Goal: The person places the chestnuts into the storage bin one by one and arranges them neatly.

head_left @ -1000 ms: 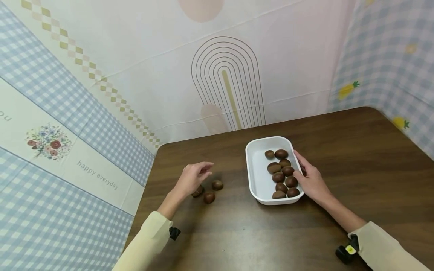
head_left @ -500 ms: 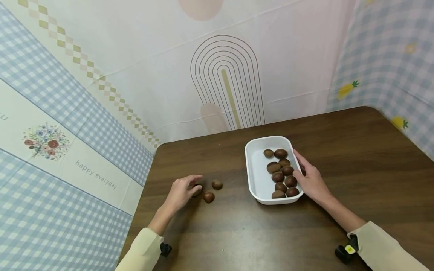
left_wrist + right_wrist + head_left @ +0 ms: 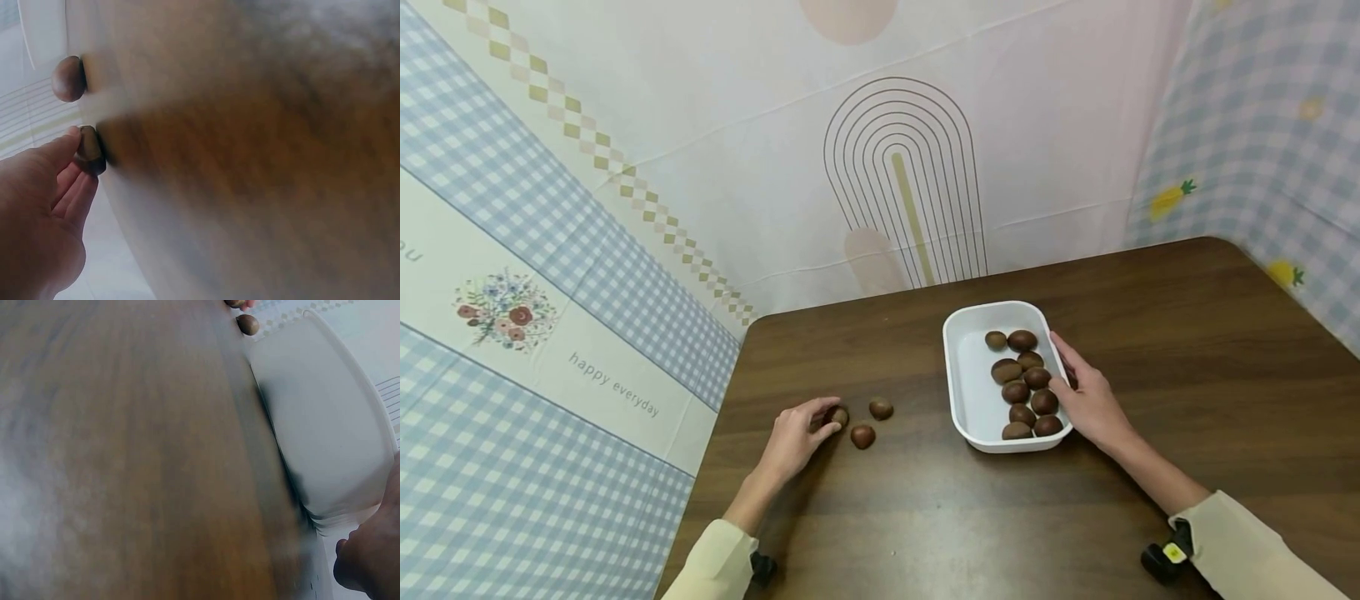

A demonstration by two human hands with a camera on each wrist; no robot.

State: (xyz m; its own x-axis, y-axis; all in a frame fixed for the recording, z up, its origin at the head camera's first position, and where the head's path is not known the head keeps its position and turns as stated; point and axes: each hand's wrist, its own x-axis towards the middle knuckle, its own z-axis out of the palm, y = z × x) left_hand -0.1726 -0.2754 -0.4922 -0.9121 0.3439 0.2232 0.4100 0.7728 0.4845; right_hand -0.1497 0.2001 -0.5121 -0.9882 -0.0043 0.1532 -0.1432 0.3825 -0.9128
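Note:
My left hand (image 3: 792, 438) pinches a brown chestnut (image 3: 841, 417) on the left of the table, thumb on one side and fingertips on the other. In the left wrist view the held chestnut (image 3: 92, 150) shows between them, right at the tabletop. Two more loose chestnuts lie just to its right, a reddish chestnut (image 3: 862, 436) and a duller chestnut (image 3: 881, 407). My right hand (image 3: 1092, 406) grips the right side of a white rectangular tray (image 3: 972, 387), thumb over the rim. Several chestnuts (image 3: 1016, 392) sit inside, mostly along the tray's right half.
The dark wooden table (image 3: 917, 517) has rounded far corners. Behind it hangs a pale printed cloth (image 3: 760, 142), with blue checked cloth at the left and right. A black wrist camera (image 3: 1163, 562) sits at my right sleeve.
My left hand has moved left and down to the leftmost loose chestnut, and its thumb and fingers have closed on it. My right hand and the tray have stayed put.

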